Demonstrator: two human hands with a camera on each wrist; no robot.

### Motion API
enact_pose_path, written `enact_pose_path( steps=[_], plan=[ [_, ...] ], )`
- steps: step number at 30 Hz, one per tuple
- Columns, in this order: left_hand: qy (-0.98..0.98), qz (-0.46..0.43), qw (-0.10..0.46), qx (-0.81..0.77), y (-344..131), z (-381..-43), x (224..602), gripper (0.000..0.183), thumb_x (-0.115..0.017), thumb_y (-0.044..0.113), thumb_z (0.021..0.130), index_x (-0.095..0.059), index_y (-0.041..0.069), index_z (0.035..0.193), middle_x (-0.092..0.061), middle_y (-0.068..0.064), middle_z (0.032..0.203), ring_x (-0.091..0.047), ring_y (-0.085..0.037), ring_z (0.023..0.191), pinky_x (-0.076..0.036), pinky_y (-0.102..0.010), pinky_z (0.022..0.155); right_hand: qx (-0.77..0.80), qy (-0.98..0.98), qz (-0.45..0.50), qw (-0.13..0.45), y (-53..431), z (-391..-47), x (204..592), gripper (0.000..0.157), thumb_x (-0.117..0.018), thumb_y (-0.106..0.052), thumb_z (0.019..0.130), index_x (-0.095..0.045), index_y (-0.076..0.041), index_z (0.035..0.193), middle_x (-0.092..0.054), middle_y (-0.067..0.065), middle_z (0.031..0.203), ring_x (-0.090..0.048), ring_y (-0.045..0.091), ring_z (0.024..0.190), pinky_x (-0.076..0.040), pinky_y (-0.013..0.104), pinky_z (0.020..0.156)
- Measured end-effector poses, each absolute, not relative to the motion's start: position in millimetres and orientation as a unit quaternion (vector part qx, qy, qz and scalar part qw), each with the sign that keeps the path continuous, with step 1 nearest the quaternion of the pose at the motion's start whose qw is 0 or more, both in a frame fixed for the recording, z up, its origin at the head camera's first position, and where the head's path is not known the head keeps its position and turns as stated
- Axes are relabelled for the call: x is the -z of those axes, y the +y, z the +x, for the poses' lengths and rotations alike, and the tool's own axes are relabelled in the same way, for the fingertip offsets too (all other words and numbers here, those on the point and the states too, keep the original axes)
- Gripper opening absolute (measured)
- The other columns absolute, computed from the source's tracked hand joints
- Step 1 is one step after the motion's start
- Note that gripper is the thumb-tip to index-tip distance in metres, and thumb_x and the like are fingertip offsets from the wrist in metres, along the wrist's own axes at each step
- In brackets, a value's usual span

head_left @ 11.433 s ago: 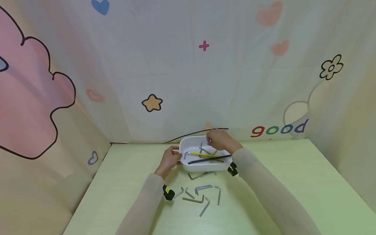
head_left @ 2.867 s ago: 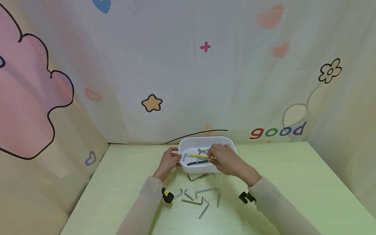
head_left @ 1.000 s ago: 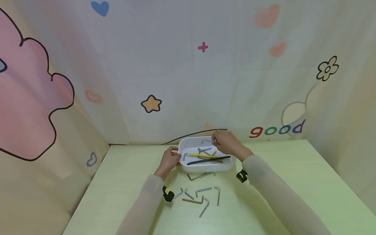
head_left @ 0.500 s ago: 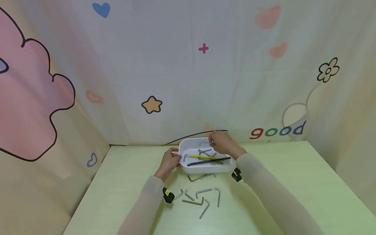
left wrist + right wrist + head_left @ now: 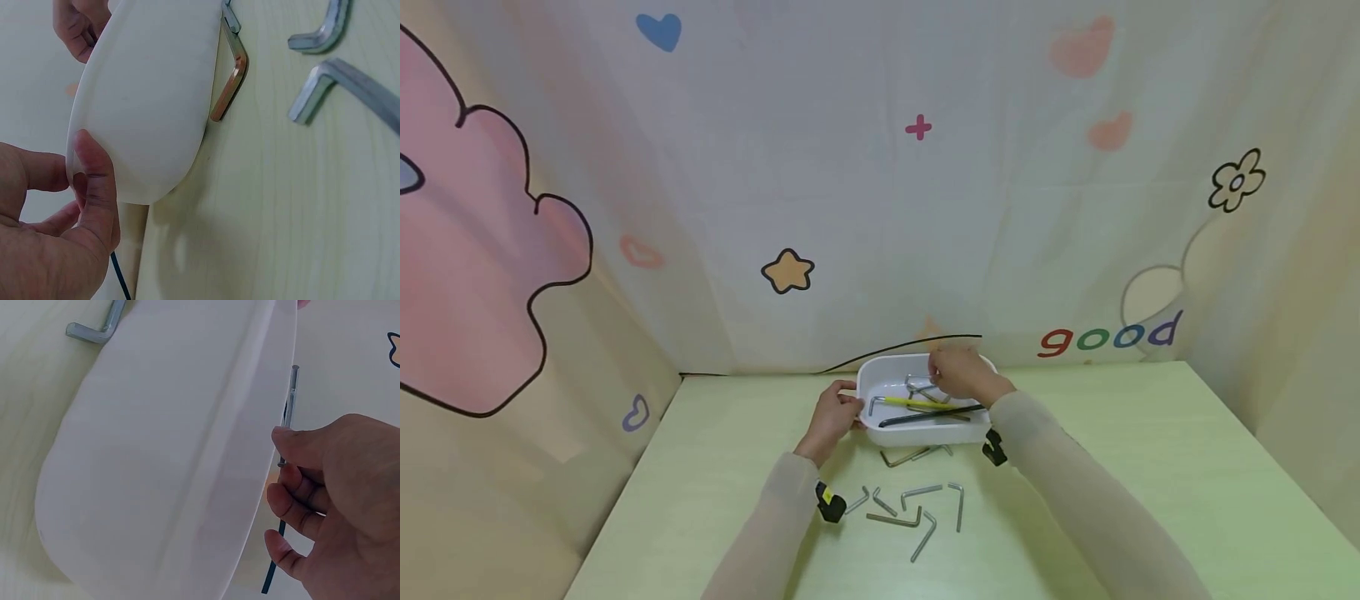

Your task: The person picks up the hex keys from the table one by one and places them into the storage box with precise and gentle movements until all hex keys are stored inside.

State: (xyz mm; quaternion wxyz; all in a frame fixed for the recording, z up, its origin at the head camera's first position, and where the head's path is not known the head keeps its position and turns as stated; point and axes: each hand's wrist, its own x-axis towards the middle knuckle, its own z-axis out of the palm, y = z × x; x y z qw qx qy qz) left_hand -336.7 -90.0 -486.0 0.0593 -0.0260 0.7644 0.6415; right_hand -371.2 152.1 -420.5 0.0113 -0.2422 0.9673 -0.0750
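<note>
A white plastic tray (image 5: 895,435) stands at the back of the table with several hex keys inside. Among them are a yellow-sleeved hex key (image 5: 906,402) and a long black one (image 5: 917,417). My left hand (image 5: 833,417) pinches the tray's left end, thumb on the outer wall in the left wrist view. Over the tray's back right part, my right hand (image 5: 962,373) pinches a small silver hex key (image 5: 292,394) between thumb and index finger. The hand covers part of the tray's contents in the head view.
Several loose hex keys lie on the pale green table in front of the tray, such as a bronze one (image 5: 895,520) and silver ones (image 5: 959,507). Two more (image 5: 902,457) lie close against the tray's front. A printed curtain (image 5: 850,208) hangs behind the table.
Since 11.4 s ago, one silver hex key has left the table's loose group. In the last second my right hand has moved left and lower over the tray. My left hand keeps its place.
</note>
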Motion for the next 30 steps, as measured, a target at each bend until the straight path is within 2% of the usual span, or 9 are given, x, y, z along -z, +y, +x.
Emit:
enact_pose_path(
  steps=[4, 8, 15, 22, 27, 30],
  plan=[
    [0.764, -0.027, 0.058, -0.642, -89.1, -336.3, 485.9, 0.038, -0.057, 0.005, 0.096, -0.05, 0.0, 0.133, -0.056, -0.011, 0.095, -0.061, -0.02, 0.072, -0.057, -0.025, 0.061, 0.075, 0.968, -0.239, 0.024, 151.8, -371.4, 423.0, 0.011, -0.059, -0.009, 0.093, -0.069, -0.01, 0.098, -0.068, 0.005, 0.102, -0.063, 0.025, 0.099, -0.045, 0.06, 0.099],
    [0.763, -0.029, 0.063, -0.643, -88.2, -334.8, 486.7, 0.038, -0.056, 0.005, 0.096, -0.049, 0.0, 0.134, -0.056, -0.011, 0.095, -0.06, -0.018, 0.071, -0.056, -0.023, 0.06, 0.082, 0.969, -0.232, 0.036, 151.3, -373.6, 429.6, 0.012, -0.058, -0.009, 0.093, -0.068, -0.011, 0.099, -0.068, 0.004, 0.104, -0.063, 0.026, 0.104, -0.038, 0.065, 0.105],
    [0.76, -0.025, 0.062, -0.646, -87.2, -331.7, 488.5, 0.04, -0.056, 0.003, 0.096, -0.048, -0.002, 0.134, -0.055, -0.009, 0.092, -0.061, -0.02, 0.072, -0.055, -0.023, 0.059, 0.078, 0.969, -0.233, 0.027, 150.2, -374.3, 437.0, 0.009, -0.061, -0.013, 0.091, -0.069, -0.012, 0.095, -0.071, 0.004, 0.1, -0.065, 0.025, 0.098, -0.045, 0.061, 0.096],
    [0.758, -0.024, 0.056, -0.649, -87.4, -334.8, 488.7, 0.038, -0.057, 0.003, 0.095, -0.05, -0.001, 0.132, -0.054, -0.009, 0.09, -0.057, -0.016, 0.068, -0.055, -0.022, 0.058, 0.086, 0.969, -0.231, 0.02, 148.9, -371.0, 431.2, 0.012, -0.063, -0.019, 0.093, -0.068, -0.011, 0.1, -0.07, 0.004, 0.101, -0.063, 0.024, 0.096, -0.041, 0.065, 0.1],
    [0.759, -0.025, 0.058, -0.648, -89.1, -335.9, 487.0, 0.038, -0.057, 0.003, 0.095, -0.05, 0.0, 0.132, -0.055, -0.009, 0.093, -0.059, -0.019, 0.071, -0.055, -0.023, 0.058, 0.089, 0.967, -0.238, -0.005, 149.1, -364.9, 427.4, 0.01, -0.064, -0.021, 0.094, -0.066, -0.012, 0.098, -0.068, 0.004, 0.097, -0.061, 0.022, 0.091, -0.047, 0.055, 0.09],
    [0.761, -0.024, 0.058, -0.646, -90.2, -335.4, 485.2, 0.038, -0.056, 0.003, 0.096, -0.049, -0.001, 0.133, -0.055, -0.01, 0.093, -0.06, -0.019, 0.072, -0.056, -0.023, 0.059, 0.09, 0.963, -0.252, -0.041, 150.7, -362.7, 428.7, 0.009, -0.065, -0.021, 0.092, -0.066, -0.012, 0.096, -0.068, 0.003, 0.094, -0.061, 0.021, 0.088, -0.05, 0.047, 0.082]
  ],
)
